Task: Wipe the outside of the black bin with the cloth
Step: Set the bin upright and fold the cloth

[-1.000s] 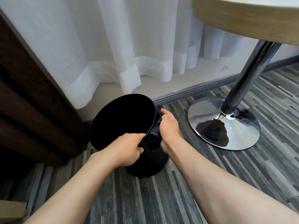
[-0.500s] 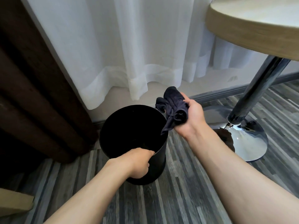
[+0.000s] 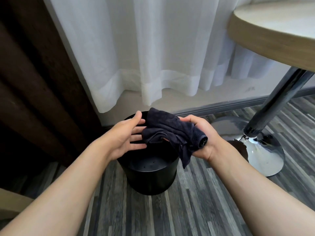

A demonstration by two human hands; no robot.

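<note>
The black bin (image 3: 150,179) stands upright on the floor in the middle of the head view, its open top facing me. Above its mouth my right hand (image 3: 202,138) grips a crumpled dark navy cloth (image 3: 170,133), one corner of which hangs down over the rim. My left hand (image 3: 127,135) is open beside the cloth, fingers spread and touching its left edge, above the bin and clear of the rim.
A round wooden table (image 3: 272,31) stands at the right on a chrome pole and chrome base (image 3: 262,154). White sheer curtains (image 3: 153,57) hang behind the bin. A dark brown drape (image 3: 34,82) fills the left. Grey striped flooring (image 3: 170,215) lies in front.
My left hand let go of the bin's rim and rose to the cloth. My right hand lifted the cloth off the bin's side to above its mouth. The bin now stands upright.
</note>
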